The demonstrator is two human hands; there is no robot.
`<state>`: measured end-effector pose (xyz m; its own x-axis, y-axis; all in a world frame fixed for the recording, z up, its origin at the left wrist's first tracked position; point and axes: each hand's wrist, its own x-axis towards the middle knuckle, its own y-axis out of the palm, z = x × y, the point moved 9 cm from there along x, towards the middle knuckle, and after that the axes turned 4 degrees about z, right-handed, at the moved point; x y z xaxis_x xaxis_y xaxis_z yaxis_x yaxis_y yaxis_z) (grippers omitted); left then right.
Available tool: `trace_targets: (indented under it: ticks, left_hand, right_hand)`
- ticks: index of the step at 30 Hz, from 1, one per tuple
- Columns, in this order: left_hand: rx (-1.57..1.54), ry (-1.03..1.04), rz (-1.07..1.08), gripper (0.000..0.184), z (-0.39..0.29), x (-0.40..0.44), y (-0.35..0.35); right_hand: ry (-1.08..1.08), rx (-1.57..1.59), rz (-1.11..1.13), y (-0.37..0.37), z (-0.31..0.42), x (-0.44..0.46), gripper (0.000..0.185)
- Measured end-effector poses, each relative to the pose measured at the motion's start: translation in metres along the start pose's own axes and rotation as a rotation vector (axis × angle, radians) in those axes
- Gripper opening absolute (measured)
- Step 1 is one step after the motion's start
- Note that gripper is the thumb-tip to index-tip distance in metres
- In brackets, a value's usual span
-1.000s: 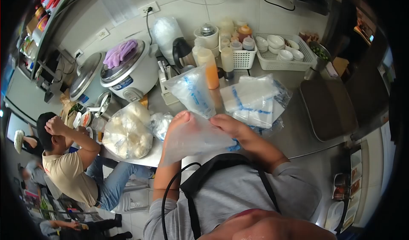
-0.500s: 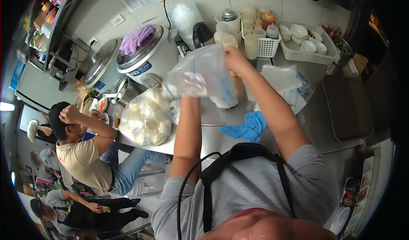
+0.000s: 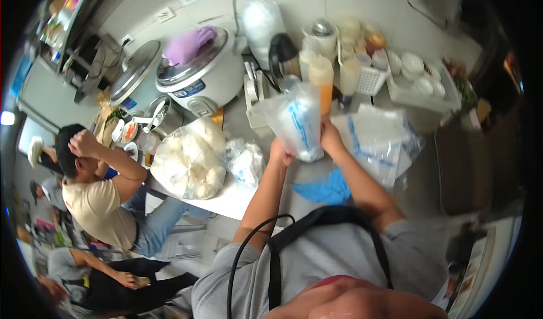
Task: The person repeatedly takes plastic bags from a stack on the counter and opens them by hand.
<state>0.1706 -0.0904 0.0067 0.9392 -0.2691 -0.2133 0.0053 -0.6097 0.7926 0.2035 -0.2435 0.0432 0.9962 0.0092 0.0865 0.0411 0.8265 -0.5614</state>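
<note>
A clear plastic bag [image 3: 295, 123] with blue print stands upright in front of me over the steel counter, with something white inside that I cannot make out. My left hand [image 3: 282, 152] is closed on its lower left side. Gripping its right edge is my right hand [image 3: 328, 135]. To the left lie a big knotted bag of round white pieces [image 3: 189, 160] and a smaller bag [image 3: 246, 161] with white contents. A crumpled blue cloth [image 3: 325, 189] lies just below my hands. Flat plastic bags [image 3: 376, 143] are spread on the right.
Two large cookers [image 3: 195, 81] stand at the back left, one with a purple cloth [image 3: 189, 44] on its lid. Sauce bottles [image 3: 320, 81] and a basket of white bowls [image 3: 421, 81] line the back. A seated person [image 3: 102, 200] is at the left; another stands beyond.
The bag, held high and spread sideways before, is now lower and upright. My right hand has come down and my left hand, hidden behind the bag earlier, now shows at its side.
</note>
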Motion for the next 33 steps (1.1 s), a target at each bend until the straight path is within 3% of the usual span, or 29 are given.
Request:
trace_targets:
  ticks: [3,5,8,10,15,21,24,26,29,30,33]
  left_hand:
    - [0.067,0.09,-0.184,0.009,0.005,0.009,-0.019]
    - [0.165,0.119,-0.165,0.006,0.002,0.011,-0.014]
    - [0.289,0.111,-0.098,0.007,-0.007,0.009,-0.002]
    - [0.396,0.084,-0.115,0.013,-0.017,0.004,0.003]
    - [0.752,-0.143,-0.052,0.019,-0.031,-0.007,0.022]
    - [0.656,-0.313,-0.021,0.011,-0.008,0.013,-0.003]
    - [0.519,-0.269,-0.198,0.007,0.003,0.011,-0.015]
    - [0.534,-0.183,-0.306,0.009,-0.003,0.01,-0.017]
    - [0.628,0.015,-0.401,0.017,-0.02,-0.011,-0.009]
    - [0.677,0.102,-0.417,0.021,-0.033,-0.016,-0.002]
    - [0.591,0.708,-0.269,0.04,-0.058,0.018,-0.014]
  right_hand:
    - [-0.09,0.171,0.025,0.004,-0.002,0.003,0.02]
    - [-0.01,0.366,0.211,0.011,0.005,0.002,0.027]
    - [0.4,0.312,0.43,0.01,0.026,-0.018,0.031]
    - [0.331,0.306,0.434,0.012,0.026,-0.014,0.024]
    - [0.269,0.127,0.54,0.019,0.013,0.004,0.024]
    - [0.28,0.265,0.509,0.02,0.027,-0.003,0.025]
    - [0.327,0.285,0.521,0.02,0.016,-0.001,0.025]
    - [0.314,0.351,0.473,0.016,0.02,-0.006,0.025]
    - [-0.104,0.617,0.108,0.005,0.001,-0.002,0.032]
    - [-0.161,0.693,0.085,-0.001,0.004,-0.009,0.038]
    - [-0.375,0.797,0.08,-0.014,0.035,-0.039,0.053]
